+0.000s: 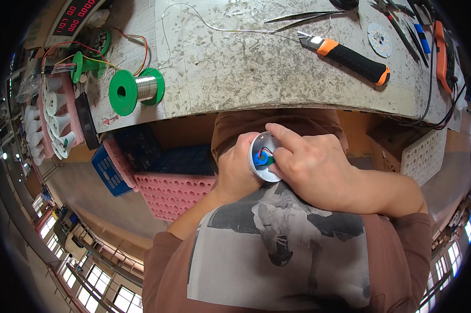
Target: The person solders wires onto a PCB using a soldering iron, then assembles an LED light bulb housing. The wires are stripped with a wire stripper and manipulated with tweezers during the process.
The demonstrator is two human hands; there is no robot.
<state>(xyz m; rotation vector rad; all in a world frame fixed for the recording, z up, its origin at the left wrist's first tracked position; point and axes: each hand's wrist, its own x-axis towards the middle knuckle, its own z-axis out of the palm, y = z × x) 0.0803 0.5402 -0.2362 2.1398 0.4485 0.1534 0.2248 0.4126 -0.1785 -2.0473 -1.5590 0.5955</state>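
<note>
White plastic is the material of the small round housing (262, 156), which the left hand (235, 175) cups from behind, fingers closed around its rim, so that its open side faces up toward the person, close to the chest and just below the edge of the worn grey surface (246, 62). Right hand (311, 164) lies over the housing with its fingers curled and the tips pressing into the opening, where a blue part and a red wire are seen. Farther from the housing, on the surface, a green solder spool (136, 89) and an orange-black knife (350, 56) rest within reach.
</note>
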